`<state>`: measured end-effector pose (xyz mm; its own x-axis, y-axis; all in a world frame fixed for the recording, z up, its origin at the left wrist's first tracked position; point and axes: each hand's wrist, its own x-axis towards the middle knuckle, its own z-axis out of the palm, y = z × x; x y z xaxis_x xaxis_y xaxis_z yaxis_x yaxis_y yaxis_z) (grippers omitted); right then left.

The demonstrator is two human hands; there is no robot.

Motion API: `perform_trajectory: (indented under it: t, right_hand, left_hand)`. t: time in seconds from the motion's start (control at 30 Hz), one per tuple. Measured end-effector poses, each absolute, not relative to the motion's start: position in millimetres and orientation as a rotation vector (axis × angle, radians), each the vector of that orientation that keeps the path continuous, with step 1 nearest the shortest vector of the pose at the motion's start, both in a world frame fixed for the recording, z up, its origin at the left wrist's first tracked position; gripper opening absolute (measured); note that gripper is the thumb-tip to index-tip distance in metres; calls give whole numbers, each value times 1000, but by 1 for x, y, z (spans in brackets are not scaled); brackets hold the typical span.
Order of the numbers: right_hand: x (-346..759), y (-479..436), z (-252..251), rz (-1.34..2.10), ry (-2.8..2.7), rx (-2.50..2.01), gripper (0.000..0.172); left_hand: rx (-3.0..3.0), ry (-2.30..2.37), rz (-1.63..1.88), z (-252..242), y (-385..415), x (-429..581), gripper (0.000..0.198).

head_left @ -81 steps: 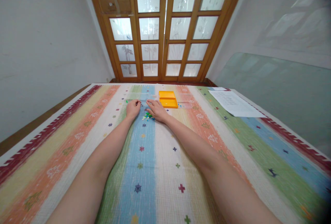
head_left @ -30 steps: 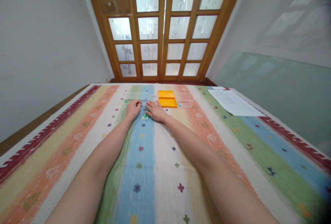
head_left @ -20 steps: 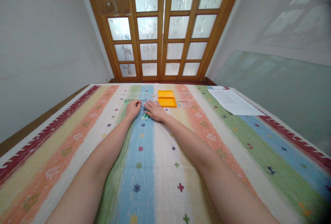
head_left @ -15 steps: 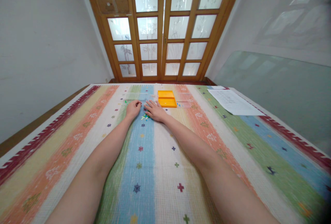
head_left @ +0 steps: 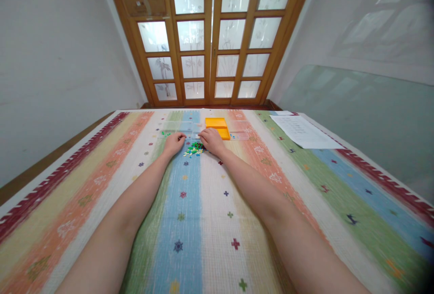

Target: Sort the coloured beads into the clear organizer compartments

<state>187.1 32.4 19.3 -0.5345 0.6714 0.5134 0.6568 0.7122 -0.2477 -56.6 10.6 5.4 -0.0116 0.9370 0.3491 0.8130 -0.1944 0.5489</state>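
Far on the cloth (head_left: 203,221), beads (head_left: 193,149) lie heaped between left hand (head_left: 174,143) and right hand (head_left: 212,140), likely light, hard, slippery, best pinched singly at the sides; both hands' fingers curled, can't tell if gripping any.

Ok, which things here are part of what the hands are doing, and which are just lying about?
In hand:
- left hand and right hand, either side of the pile of small coloured pieces
- orange tray and clear trays just beyond the hands

Lying about:
- printed sheet
- glass pane against the right wall
- wooden doors
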Motion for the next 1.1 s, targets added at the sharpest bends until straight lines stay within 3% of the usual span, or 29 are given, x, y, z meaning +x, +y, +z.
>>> perform_trajectory:
  t: [0.43,1.1]
  right_hand:
    - [190,38,13,41,-2252,-1083,23]
    - [189,35,10,73,-2261,-1037,23]
  left_hand:
    - [2473,1563,645,10,7,-47,30]
    - [2496,1522,735,4,10,-49,14]
